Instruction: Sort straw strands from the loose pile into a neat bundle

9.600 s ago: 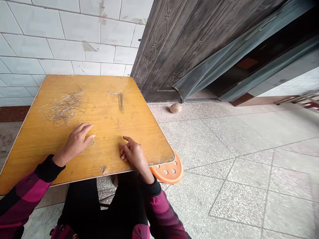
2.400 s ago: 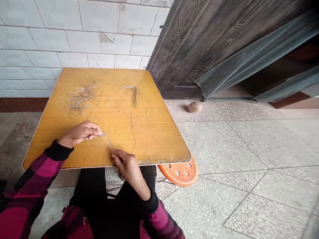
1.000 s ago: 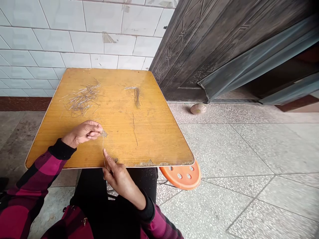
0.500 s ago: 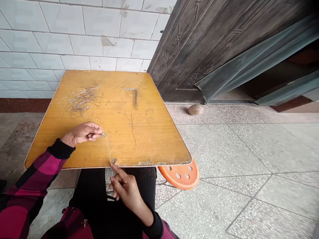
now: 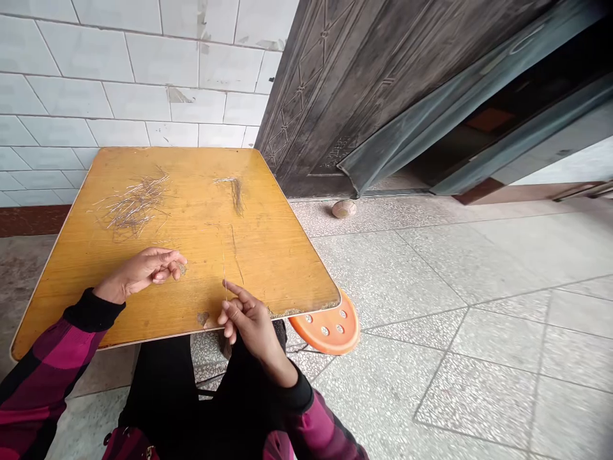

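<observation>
Before white wall tiles point(image 5: 96, 48), the right hand point(image 5: 249, 321) is pinching a thin pale wire point(image 5: 223, 262), likely light, bendy, best held near one end. The left hand point(image 5: 143, 271) is hovering, released.

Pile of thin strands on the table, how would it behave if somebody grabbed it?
The pile would probably lift in snagged clumps, since its strands cross in all directions. It is likely light, the strands being so thin. They may hold a bend rather than flop: the similar bundle to its right shows a sharp corner.
</observation>
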`<state>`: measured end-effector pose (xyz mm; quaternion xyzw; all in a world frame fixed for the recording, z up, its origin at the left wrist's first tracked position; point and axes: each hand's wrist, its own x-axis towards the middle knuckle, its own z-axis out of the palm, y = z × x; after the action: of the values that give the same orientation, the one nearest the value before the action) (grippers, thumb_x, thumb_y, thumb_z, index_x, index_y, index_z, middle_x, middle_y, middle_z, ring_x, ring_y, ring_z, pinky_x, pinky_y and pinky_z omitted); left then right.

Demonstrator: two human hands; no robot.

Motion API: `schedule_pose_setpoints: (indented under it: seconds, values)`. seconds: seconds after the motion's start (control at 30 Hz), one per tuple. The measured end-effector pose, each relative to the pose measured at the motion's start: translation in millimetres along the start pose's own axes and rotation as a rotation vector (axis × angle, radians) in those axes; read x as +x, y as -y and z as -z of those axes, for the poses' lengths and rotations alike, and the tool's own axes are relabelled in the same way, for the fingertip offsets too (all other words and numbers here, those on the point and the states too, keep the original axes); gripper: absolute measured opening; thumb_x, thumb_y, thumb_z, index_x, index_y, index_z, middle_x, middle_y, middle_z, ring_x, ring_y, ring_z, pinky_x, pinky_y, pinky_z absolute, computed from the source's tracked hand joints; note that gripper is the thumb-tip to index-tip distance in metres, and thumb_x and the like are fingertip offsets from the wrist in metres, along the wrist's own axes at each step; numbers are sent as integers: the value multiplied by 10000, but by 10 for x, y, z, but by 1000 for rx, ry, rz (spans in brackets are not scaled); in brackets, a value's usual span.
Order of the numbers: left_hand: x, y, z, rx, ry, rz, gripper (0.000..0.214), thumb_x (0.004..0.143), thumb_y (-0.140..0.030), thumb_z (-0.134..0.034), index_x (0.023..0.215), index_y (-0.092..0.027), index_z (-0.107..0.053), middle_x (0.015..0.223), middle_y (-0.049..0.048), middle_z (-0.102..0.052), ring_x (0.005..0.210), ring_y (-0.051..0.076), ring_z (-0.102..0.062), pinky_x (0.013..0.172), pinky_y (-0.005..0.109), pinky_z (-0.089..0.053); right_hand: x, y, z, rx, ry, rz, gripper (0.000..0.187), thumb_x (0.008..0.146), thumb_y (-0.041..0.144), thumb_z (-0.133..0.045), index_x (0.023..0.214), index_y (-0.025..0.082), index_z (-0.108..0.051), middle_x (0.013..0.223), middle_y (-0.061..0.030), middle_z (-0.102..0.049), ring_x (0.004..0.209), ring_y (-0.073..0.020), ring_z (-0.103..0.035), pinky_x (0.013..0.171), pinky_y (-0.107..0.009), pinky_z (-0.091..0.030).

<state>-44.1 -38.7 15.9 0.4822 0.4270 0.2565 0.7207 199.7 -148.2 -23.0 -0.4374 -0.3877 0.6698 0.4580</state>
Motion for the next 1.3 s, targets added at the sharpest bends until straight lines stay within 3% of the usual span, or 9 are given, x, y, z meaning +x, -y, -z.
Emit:
schedule_pose_setpoints:
  seconds: [0.27,0.67,0.77,0.83,0.93,1.03,1.13,1.23,1.3]
  values:
    - [15,38,-16,31,-2,-26,375,796,-429,-632,917,-76,-671,649,66,-622,434,42,-319,400,192,-202,465,263,177,-205,-81,38,754,796,341,-606,1430,84,-291,592,63,-617,405,-80,-540,365,-178,-443]
    - [20,38,-27,69,5,-41,386,752,-455,-663,881,-91,-666,662,51,-618,442,39,-326,424,199,-198,433,300,156,-364,-178,45,756,793,340,-516,1447,97,-226,578,78,-597,391,-95,-532,363,-189,-448]
    - [-6,-13,-31,102,-80,-88,363,756,-448,-657,842,-95,-657,649,46,-610,445,47,-337,426,203,-201,412,291,164,-406,-203,49,746,806,378,-518,1439,93,-244,574,72,-593,393,-105,-536,358,-196,-442]
    - [-25,-60,25,152,-211,-174,335,766,-438,-637,813,-106,-645,659,40,-607,447,51,-341,426,207,-209,392,285,186,-478,-235,59,754,821,421,-523,1441,92,-249,575,62,-601,391,-117,-540,360,-210,-443]
    - [-44,-112,229,320,-536,-328,259,782,-392,-599,802,-136,-634,702,26,-608,490,73,-398,462,213,-279,345,282,247,-679,-312,124,739,849,454,-511,1435,67,-279,569,41,-613,410,-137,-564,413,-238,-460]
    - [-46,-101,487,672,-855,-375,158,772,-305,-580,800,-166,-649,748,30,-627,662,141,-539,590,242,-387,269,270,295,-925,-388,236,648,879,416,-481,1392,39,-363,527,40,-594,457,-154,-585,509,-261,-468]
    - [-24,-34,609,1083,-884,-339,153,759,-212,-561,854,-188,-679,848,46,-638,773,182,-577,686,278,-417,184,220,270,-1052,-395,355,570,900,390,-449,1347,37,-431,534,37,-585,480,-153,-578,544,-261,-450]
    - [29,44,536,1391,-810,-345,276,792,-172,-524,1010,-212,-689,985,70,-605,799,193,-569,659,286,-399,133,144,179,-1055,-334,431,525,914,378,-432,1319,46,-467,553,34,-580,483,-141,-571,533,-241,-438]
    - [75,82,445,1501,-747,-356,287,830,-154,-478,995,-219,-703,991,70,-595,772,186,-552,616,283,-368,126,97,113,-1047,-284,449,512,919,372,-431,1315,50,-477,557,33,-583,482,-138,-574,525,-235,-436]
